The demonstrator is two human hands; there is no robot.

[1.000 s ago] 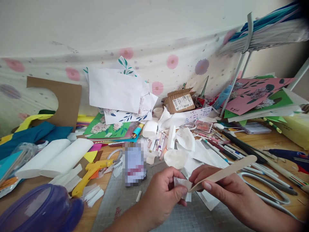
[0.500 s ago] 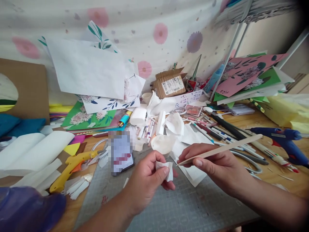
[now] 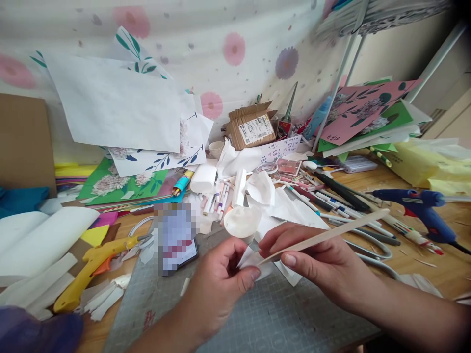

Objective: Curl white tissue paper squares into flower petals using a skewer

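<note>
Pale wood, flat and slim with a rounded far end, makes up the one craft stick [image 3: 346,226] in view, and one small scrap of white paper [image 3: 248,258] accompanies it. Two hands work over one grey gridded cutting mat [image 3: 287,318] on the wooden tabletop [image 3: 96,328]: the left hand [image 3: 221,279] pinches the scrap between thumb and curled fingers, and the right hand [image 3: 318,255] grips the stick between thumb and fingers. Around them are two hot glue guns, one yellow [image 3: 79,279] lying to the left of the mat and one blue [image 3: 423,198] lying at the right; one phone [image 3: 178,240], its screen blurred, at the mat's left edge; two cups, a nearer one [image 3: 243,220] just beyond the fingers and a smaller paper one [image 3: 216,148] farther back; one torn cardboard box [image 3: 250,130] with a white label; two white rolls [image 3: 59,240] at the left; and one pink sheet [image 3: 353,125] decorated with flowers and dark leaves at the right. The stick slants up to the right, smooth and plain, its narrow lower end at the scrap's edge; it seems to touch the paper, though the fingers crowd that spot and I cannot be sure. The scrap looks thin and slightly creased, partly covered by the left thumb, and is held above the mat.
</note>
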